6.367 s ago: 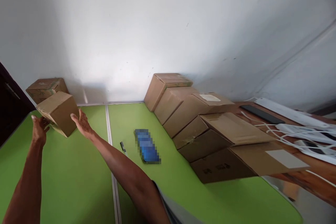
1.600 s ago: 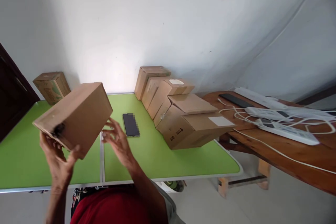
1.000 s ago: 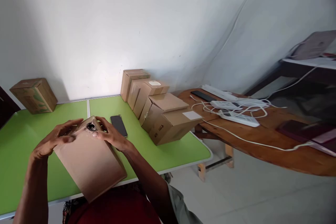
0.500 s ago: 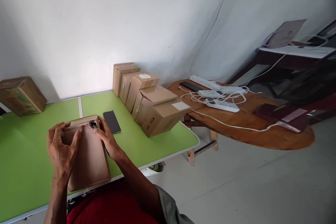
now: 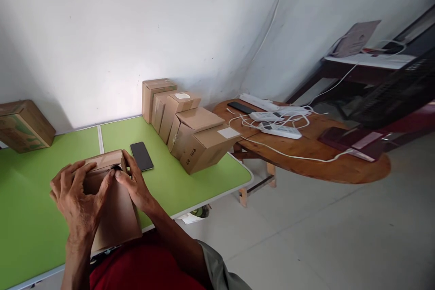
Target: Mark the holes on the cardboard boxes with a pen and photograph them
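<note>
At the near edge of the green table (image 5: 190, 176), I see the cardboard box (image 5: 115, 210) lying flat. My left hand (image 5: 79, 197) spreads its fingers over the top; my right hand (image 5: 134, 183) curls onto its far corner, beside the phone (image 5: 141, 156).

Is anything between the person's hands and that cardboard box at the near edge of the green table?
Nothing visible. The left hand lies on top of the cardboard box and the right hand grips its far right corner; the phone lies beyond.
</note>
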{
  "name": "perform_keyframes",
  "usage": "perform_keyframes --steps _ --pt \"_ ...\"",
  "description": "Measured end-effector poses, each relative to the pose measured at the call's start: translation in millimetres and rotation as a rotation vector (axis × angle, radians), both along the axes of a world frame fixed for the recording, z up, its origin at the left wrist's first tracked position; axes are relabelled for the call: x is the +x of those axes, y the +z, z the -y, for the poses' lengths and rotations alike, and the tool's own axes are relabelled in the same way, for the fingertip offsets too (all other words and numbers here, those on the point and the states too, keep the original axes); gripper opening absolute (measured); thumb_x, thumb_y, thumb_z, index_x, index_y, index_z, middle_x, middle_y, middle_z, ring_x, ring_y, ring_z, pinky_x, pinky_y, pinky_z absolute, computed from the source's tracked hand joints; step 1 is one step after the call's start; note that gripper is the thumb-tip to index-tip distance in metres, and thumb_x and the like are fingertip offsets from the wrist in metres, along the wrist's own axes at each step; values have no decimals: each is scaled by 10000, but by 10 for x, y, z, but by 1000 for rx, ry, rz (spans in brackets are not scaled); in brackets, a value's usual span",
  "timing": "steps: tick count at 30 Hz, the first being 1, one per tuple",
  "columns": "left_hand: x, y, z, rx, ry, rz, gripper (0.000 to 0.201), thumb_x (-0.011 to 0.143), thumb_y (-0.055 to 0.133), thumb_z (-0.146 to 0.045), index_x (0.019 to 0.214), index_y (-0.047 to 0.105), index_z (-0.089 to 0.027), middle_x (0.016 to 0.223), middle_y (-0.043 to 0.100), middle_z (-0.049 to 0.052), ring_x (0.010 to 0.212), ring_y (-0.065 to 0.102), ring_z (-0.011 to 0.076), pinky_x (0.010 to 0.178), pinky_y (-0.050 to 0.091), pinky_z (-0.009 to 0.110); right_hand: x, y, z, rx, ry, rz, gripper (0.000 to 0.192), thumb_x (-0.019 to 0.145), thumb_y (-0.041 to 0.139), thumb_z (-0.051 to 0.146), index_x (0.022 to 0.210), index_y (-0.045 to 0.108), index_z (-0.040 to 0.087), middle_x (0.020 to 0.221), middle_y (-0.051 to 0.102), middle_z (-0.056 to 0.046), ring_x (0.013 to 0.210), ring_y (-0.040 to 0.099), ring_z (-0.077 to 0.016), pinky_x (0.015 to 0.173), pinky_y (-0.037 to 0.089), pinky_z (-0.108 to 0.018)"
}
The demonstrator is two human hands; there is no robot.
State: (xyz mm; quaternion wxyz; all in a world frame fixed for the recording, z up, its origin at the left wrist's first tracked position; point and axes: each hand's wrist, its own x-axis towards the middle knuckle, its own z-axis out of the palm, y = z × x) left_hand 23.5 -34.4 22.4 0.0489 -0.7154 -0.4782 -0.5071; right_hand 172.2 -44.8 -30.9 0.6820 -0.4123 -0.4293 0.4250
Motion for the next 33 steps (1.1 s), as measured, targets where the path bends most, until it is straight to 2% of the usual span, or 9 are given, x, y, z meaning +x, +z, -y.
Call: perform_keyframes --steps 5,11,19,22,24,26,27,30,33 --pt "10 -4 -8 47 -28 16 347 907 877 -542 1115 813 -272 1234 802 145 1245 693 422 1182 445 686 2 27 37 22 7 29 871 947 738 723 1697 538 330 1661 540 -97 1638 408 -369 1426 237 -531" --pt "-60 -10 55 54 10 52 335 881 883 -540 1081 788 -289 1226 799 121 1206 715 405 1176 457 674 -82 66 49 17 29 93 864 968 727 717 1721 499 360 1656 526 -79 1651 383 -357 1425 266 -516" --pt "-96 -68 127 91 45 75 361 853 912 -503 1064 768 -248 1202 798 132 1130 723 387 1178 457 689 -107 106 38 128 -1 249 820 982 712 610 1715 501 309 1538 565 -124 1499 496 -377 1369 345 -554" --pt "-183 -31 128 81 10 60 395 900 880 -526 1167 792 -248 1290 767 157 1234 702 411 1203 456 714 -69 119 4 114 -1 257 822 977 708 642 1703 517 310 1508 587 -122 1470 514 -380 1333 393 -562" --pt "-344 -18 84 75 12 91 657 836 921 -590 1375 765 -247 1510 658 199 1442 594 470 1211 475 726 -53 116 -38 103 30 219 831 966 699 701 1681 546 305 1489 596 -122 1410 562 -378 1263 469 -555" --pt "-558 -49 3 -7 18 204 1062 678 992 -672 1591 644 -256 1709 475 218 1586 446 534 1187 519 735 -60 100 -91 109 85 181 848 955 686 750 1668 565 307 1472 602 -117 1354 605 -371 1193 522 -537" --pt "-664 -83 -42 -119 -14 286 1200 623 1000 -713 1656 582 -268 1745 437 216 1595 432 555 1185 526 744 -74 87 -122 117 109 169 852 952 685 759 1669 564 315 1477 601 -113 1355 609 -370 1180 530 -530" --pt "-874 -211 -142 -578 -213 545 1279 645 939 -804 1728 479 -303 1678 571 185 1539 528 548 1300 400 767 -132 44 -225 142 138 150 863 943 707 751 1683 546 337 1519 589 -105 1433 567 -384 1200 512 -530" --pt "-861 -282 -154 -719 -347 633 1302 700 922 -773 1786 362 -322 1709 565 148 1598 490 506 1378 308 697 -145 12 -328 141 181 149 883 942 675 763 1685 547 303 1533 582 -125 1449 563 -389 1218 491 -544"
